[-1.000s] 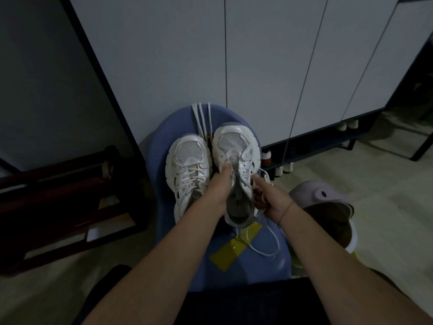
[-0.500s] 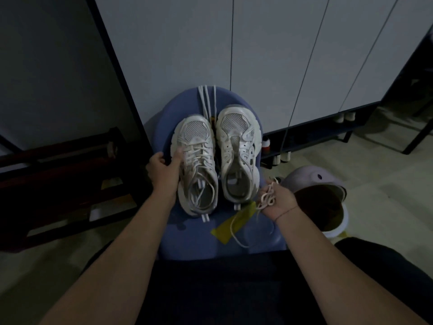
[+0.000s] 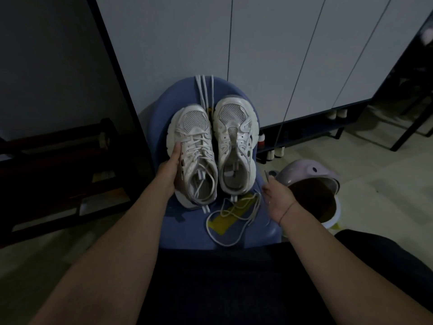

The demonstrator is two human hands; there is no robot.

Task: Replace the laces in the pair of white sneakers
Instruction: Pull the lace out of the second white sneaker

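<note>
- Head view: L hand (image 3: 172, 167) grips laced shoe (image 3: 194, 156) by outer side, toe pts away.
- R hand (image 3: 277, 200) just beside loose lace (image 3: 207, 222); grip can't tell.

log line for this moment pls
left hand grips laced sneaker | right sneaker unlaced | loose lace on chair | right hand beside it, grip unclear

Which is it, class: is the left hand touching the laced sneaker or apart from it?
Touching. The head view shows the left hand wrapped on the outer side of the laced sneaker, thumb lying on its upper, with no gap.
</note>
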